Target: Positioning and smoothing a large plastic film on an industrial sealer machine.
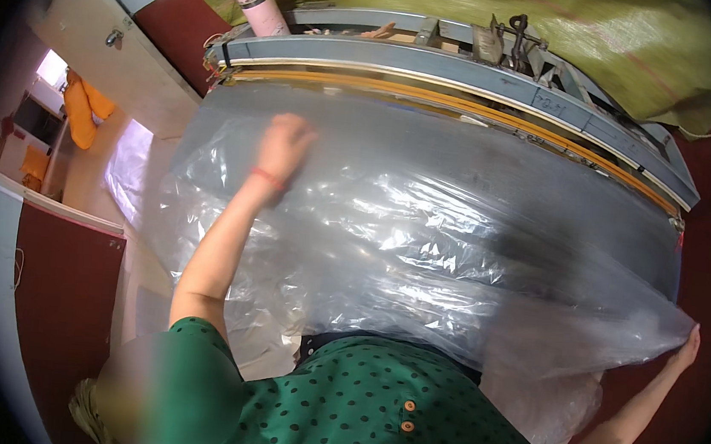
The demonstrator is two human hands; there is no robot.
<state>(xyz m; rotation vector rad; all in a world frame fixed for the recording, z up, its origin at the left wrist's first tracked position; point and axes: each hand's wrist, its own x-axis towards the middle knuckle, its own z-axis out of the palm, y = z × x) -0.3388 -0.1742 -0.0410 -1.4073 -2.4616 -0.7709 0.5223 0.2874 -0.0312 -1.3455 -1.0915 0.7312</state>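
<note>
A large clear plastic sheet (405, 244) spreads over a grey table surface (508, 151) and hangs down toward me in shiny wrinkles. At the far right, my right hand (686, 348) has its fingers pinched on the sheet's corner and pulls it out taut. My left hand (286, 147), with a red band at the wrist, is over the left part of the table, near the sheet's far part. Motion smears its fingers, so I cannot tell whether it touches the sheet or is closed.
Along the table's far side runs a grey metal frame (371, 55) with an orange strip (436, 95). A pink bottle (259, 5) stands at its left end, and a metal clamp (518, 45) sits on it. Behind hangs a yellow-green tarp (629, 43). A door (116, 36) stands at left.
</note>
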